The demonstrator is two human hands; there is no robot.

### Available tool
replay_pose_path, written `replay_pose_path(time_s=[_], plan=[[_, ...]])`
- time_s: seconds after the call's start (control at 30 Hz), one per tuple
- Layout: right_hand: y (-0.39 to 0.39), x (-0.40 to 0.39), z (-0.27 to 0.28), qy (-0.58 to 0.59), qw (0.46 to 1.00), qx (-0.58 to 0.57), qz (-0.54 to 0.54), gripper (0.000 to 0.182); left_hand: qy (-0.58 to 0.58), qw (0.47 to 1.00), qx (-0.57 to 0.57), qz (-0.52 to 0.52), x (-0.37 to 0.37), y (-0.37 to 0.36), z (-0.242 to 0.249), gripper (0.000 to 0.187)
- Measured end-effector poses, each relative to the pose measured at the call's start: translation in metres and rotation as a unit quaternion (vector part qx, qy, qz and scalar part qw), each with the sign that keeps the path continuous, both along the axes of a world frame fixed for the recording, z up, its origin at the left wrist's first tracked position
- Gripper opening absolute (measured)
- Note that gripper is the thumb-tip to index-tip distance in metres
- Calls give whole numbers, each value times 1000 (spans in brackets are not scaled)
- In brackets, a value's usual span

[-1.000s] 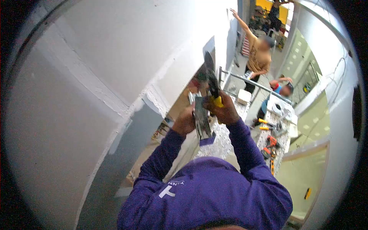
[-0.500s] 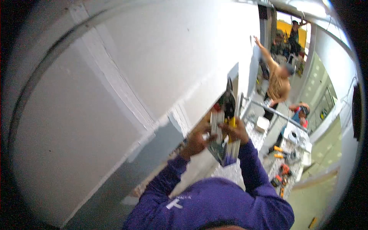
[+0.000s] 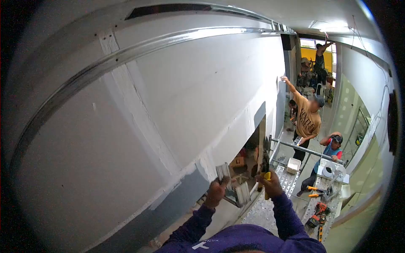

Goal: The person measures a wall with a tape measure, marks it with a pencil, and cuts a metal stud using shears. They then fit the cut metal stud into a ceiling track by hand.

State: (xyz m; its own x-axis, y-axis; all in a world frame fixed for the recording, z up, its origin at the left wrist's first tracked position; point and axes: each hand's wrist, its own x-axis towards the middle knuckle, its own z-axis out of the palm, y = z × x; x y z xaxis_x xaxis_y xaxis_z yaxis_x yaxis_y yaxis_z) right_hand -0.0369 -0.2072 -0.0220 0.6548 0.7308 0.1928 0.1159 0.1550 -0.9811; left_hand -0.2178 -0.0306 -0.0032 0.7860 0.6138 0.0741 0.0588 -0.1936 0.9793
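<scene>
In my left hand point(image 3: 216, 193) is a bent metal channel piece point(image 3: 234, 196), its pale ribbed sides standing up to the right of the fingers. My right hand point(image 3: 271, 184) is closed around the yellow handle of snips point(image 3: 265, 166), whose dark head points upward. A gap separates the snips from the metal piece. Both hands are in front of an opening low in the wall point(image 3: 147, 118), and a perforated scaffold platform point(image 3: 268, 213) lies below them.
A second platform at the right bears a red-black power tool point(image 3: 314, 219), orange-handled tools point(image 3: 314, 192) and a tape roll point(image 3: 328, 169). A scaffold rail point(image 3: 308, 150) crosses beyond. One person point(image 3: 307, 116) reaches to the wall; another point(image 3: 331, 149) is near the rail. A metal track point(image 3: 168, 40) runs along the wall.
The view has tilted up, showing more wall track and ceiling. My hands have moved apart; the metal piece is now left of the snips. The person near the rail has lowered one arm onto it.
</scene>
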Motion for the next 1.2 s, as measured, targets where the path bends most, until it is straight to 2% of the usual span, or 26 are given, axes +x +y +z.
replay_pose_path(time_s=[0.03,0.13,0.23,0.27,0.3,0.37,0.47,0.57,0.6,0.63,0.67,0.73,0.77,0.83,0.9,0.93,0.97,1.03,1.07,1.1,1.17,1.2], plan=[[-4,3,-9,-47,998,49,-12,36,-23,1000,5,13,-3,3,11,42],[-35,-8,-9,35,996,-85,-21,31,-71,996,3,46,-10,11,25,40],[-54,-7,-66,-3,995,-95,-22,32,-100,993,-23,57,-11,18,44,39],[-58,-14,-73,58,993,-102,-15,32,-120,991,-25,56,-12,14,58,38],[-61,-24,-74,50,992,-115,-27,31,-140,988,-27,56,-12,16,69,38],[-67,-37,-84,100,984,-147,-3,31,-102,993,11,52,-10,27,77,34],[-69,-50,-95,133,970,-205,6,34,-134,988,-45,62,3,38,78,28],[-69,-45,-92,106,965,-242,1,41,-147,988,-11,46,19,33,93,28],[-65,-43,-90,37,962,-271,-27,49,-105,994,29,30,22,39,87,36],[-64,-34,-89,23,954,-299,-9,57,-63,996,68,-4,31,49,82,46],[-61,-29,-98,-42,954,-294,-40,60,-76,992,82,-60,40,76,55,49],[-64,-25,-88,-46,958,-278,-53,62,-65,986,15,-150,62,88,25,54],[-72,-24,-103,-55,958,-270,-82,63,-33,984,-58,-165,67,73,27,56],[-77,-31,-99,-18,947,-301,-109,63,-38,922,-342,-178,85,74,-1,42],[-83,-33,-130,43,944,-293,-148,61,-14,843,-498,-203,108,80,-45,44],[-93,-27,-127,73,936,-309,-152,60,11,841,-508,-188,123,85,-76,45],[-101,-21,-140,93,928,-316,-172,60,52,873,-433,-220,133,81,-88,44],[-149,-29,-194,122,916,-321,-209,61,99,899,-363,-223,126,41,-121,42],[-161,-23,-213,160,890,-372,-212,62,138,907,-343,-202,129,37,-132,39],[-173,-21,-267,201,867,-366,-272,64,179,914,-319,-179,130,29,-146,36],[-209,4,-311,378,822,-278,-322,67,324,909,-157,-209,143,27,-188,29],[-225,18,-350,453,771,-259,-364,73,371,896,-71,-233,146,22,-195,24]])
